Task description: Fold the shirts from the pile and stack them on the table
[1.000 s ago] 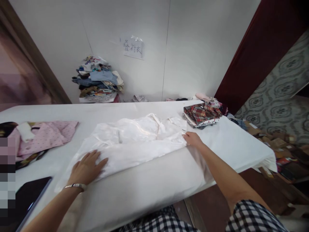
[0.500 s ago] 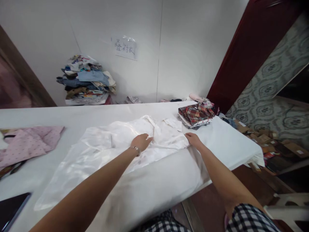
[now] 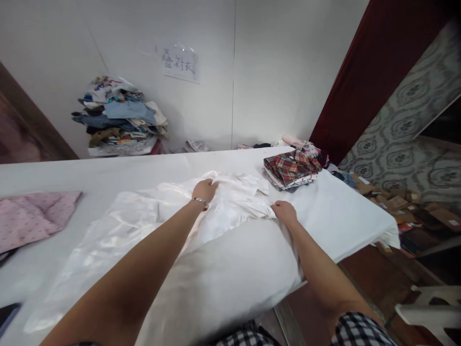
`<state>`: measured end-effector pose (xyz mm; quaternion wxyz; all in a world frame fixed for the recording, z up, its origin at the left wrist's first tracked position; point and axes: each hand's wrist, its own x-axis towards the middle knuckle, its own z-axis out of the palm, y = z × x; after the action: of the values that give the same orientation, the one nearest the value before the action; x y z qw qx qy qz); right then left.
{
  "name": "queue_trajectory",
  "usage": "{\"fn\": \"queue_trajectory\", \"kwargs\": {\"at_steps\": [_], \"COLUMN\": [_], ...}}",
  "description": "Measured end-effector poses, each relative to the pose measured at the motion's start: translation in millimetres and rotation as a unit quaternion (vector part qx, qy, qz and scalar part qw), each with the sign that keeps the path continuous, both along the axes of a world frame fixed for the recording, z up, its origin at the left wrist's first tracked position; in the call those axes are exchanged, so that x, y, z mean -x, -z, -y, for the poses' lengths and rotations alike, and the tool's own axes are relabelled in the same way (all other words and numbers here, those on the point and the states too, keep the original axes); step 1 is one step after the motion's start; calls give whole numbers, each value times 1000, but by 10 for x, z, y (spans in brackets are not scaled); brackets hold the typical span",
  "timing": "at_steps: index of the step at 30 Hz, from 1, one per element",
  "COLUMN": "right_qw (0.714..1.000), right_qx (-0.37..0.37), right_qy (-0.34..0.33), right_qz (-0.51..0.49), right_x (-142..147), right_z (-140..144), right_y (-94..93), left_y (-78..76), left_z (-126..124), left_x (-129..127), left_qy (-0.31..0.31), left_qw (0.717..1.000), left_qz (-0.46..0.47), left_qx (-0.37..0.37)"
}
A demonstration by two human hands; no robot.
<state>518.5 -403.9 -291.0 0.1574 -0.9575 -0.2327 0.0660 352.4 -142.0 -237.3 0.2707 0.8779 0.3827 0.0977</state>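
Fingers of your left hand [image 3: 205, 189] curl into the white satin garment [image 3: 151, 216] near frame centre, gripping a fold at its top edge. Right hand [image 3: 284, 212], just right of centre, pinches the garment's right edge, fingers closed on cloth. Garment lies spread across the white surface [image 3: 345, 211]. Plaid shirt stack [image 3: 291, 169] sits upper right; pink cloth [image 3: 32, 218] at left edge.

Left hand [image 3: 204, 189] and right hand [image 3: 284, 212] both rest on the white satin shirt [image 3: 144, 221] spread over the table [image 3: 342, 211].
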Motion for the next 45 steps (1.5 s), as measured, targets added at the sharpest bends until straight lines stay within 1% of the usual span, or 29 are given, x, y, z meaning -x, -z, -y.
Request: {"fn": "queue_trajectory", "kwargs": {"at_steps": [3, 6, 8, 9, 11, 13, 14, 16, 19, 20, 22, 23, 25, 26, 27, 28, 29, 32, 34, 37, 40, 42, 44, 45], "right_qw": [1000, 999, 999, 999, 998, 998, 998, 996, 995, 995, 992, 986, 964, 952, 944, 944, 950, 981, 989, 991, 991, 989, 986, 983], "right_qx": [10, 23, 29, 31, 33, 36, 37, 41, 31, 12, -56, -102, -186, -212, -221, -213, -188, -61, -5, 1, 17, 18, -20, -48], "right_qy": [14, 30, 35, 36, 39, 46, 52, 68, 86, 87, 68, 39, -55, -107, -149, -174, -180, -139, -120, -113, -113, -122, -133, -139], "right_qz": [-10, -6, 6, 12, 20, 23, 25, 29, 28, 36, 87, 124, 180, 192, 192, 184, 174, 120, 85, 76, 75, 79, 102, 114], "right_x": [-10, -24, -22, -18, -8, -6, -11, -30, -45, -33, 33, 87, 223, 294, 357, 408, 441, 434, 374, 296, 284, 298, 303, 297], "right_z": [27, 99, 143, 160, 184, 207, 221, 258, 324, 343, 361, 357, 317, 282, 239, 191, 141, 11, -37, -54, -46, -40, -40, -46], "right_y": [-20, -20, -15, -14, -12, -11, -9, -2, 10, 14, 22, 28, 43, 51, 58, 63, 65, 46, 18, -3, 52, 124, 187, 202], "left_y": [171, 286, 304, 308, 336, 404, 450, 550, 664, 683, 693, 684, 647, 624, 599, 574, 550, 486, 446, 402, 404, 439, 501, 539], "left_z": [-33, -3, 36, 62, 134, 223, 268, 342, 369, 351, 273, 217, 78, 1, -78, -155, -226, -367, -394, -369, -316, -276, -230, -206], "left_x": [134, 393, 644, 790, 1108, 1439, 1600, 1906, 2297, 2405, 2588, 2661, 2773, 2813, 2843, 2865, 2880, 2887, 2874, 2875, 2941, 3005, 3052, 3061], "left_qy": [9, 9, 19, 39, 111, 190, 216, 237, 215, 196, 148, 122, 71, 43, 12, -20, -50, -118, -133, -133, -139, -153, -149, -135], "left_qw": [999, 999, 1000, 999, 987, 964, 953, 945, 955, 961, 971, 974, 976, 976, 975, 974, 972, 963, 960, 960, 959, 957, 956, 955], "left_qz": [-20, -6, 12, 23, 52, 82, 90, 80, 46, 41, 40, 42, 37, 24, 4, -25, -62, -149, -177, -194, -192, -170, -110, -71], "left_qx": [46, 46, 5, -27, -104, -170, -192, -212, -198, -190, -182, -185, -201, -212, -222, -225, -221, -190, -171, -153, -154, -177, -226, -255]}}
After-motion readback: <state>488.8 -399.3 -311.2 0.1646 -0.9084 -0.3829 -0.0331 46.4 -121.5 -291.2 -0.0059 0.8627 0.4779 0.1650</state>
